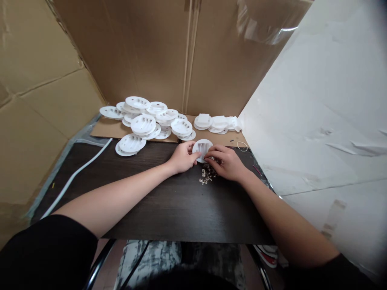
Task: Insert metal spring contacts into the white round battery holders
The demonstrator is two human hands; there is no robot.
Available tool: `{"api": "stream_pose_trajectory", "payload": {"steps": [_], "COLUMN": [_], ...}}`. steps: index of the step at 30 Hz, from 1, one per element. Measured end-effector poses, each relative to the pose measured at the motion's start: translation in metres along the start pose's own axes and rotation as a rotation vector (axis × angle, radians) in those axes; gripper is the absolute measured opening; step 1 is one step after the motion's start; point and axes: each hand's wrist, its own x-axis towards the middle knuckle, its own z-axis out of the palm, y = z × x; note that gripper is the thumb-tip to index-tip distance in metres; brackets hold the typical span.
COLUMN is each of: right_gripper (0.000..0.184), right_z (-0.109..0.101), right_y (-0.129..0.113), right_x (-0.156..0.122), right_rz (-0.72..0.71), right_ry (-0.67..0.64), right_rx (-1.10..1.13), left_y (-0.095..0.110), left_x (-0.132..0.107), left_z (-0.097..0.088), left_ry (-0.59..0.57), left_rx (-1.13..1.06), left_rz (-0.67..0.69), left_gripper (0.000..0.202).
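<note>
My left hand [184,157] grips the left edge of a round white plastic battery holder [202,147], its slotted side facing me. At the holder's right edge, my right hand [224,162] has its thumb and fingers pinched together. Whatever lies between those fingertips is too small or hidden to make out. Just below the holder, a small heap of metal contact pieces [208,173] lies on the dark table, partly covered by my right hand.
Several similar white discs [143,124] are piled at the back left, partly on a cardboard sheet [113,128]. More white parts [218,122] stand at the back right near a rubber band [242,146]. A white cable [79,170] crosses the left side. Cardboard walls [145,52] enclose the dark table [181,209].
</note>
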Motion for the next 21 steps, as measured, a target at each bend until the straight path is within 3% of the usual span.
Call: {"api": "stream_pose_trajectory", "payload": {"steps": [8,15,21], "right_gripper": [0.009,0.005,0.045], "right_z": [0.0041,0.0009,-0.0028], "right_y": [-0.0025,-0.0021,-0.0027], "right_x": [0.0007,0.0022,0.0026], "right_rz": [0.017,0.04,0.27], "right_ry": [0.002,0.047,0.177], "right_rx": [-0.083,-0.008,-0.01], "left_y": [0.0011,-0.004,-0.0072], "left_x": [-0.0017,-0.0001,0.0006], "left_z": [-0.0001,-0.0014,-0.0029], "left_ry": [-0.013,-0.013,-0.012], "left_rx": [-0.007,-0.016,-0.004], "left_rz": [0.009,0.037,0.133], "left_gripper": [0.026,0.029,0.023]}}
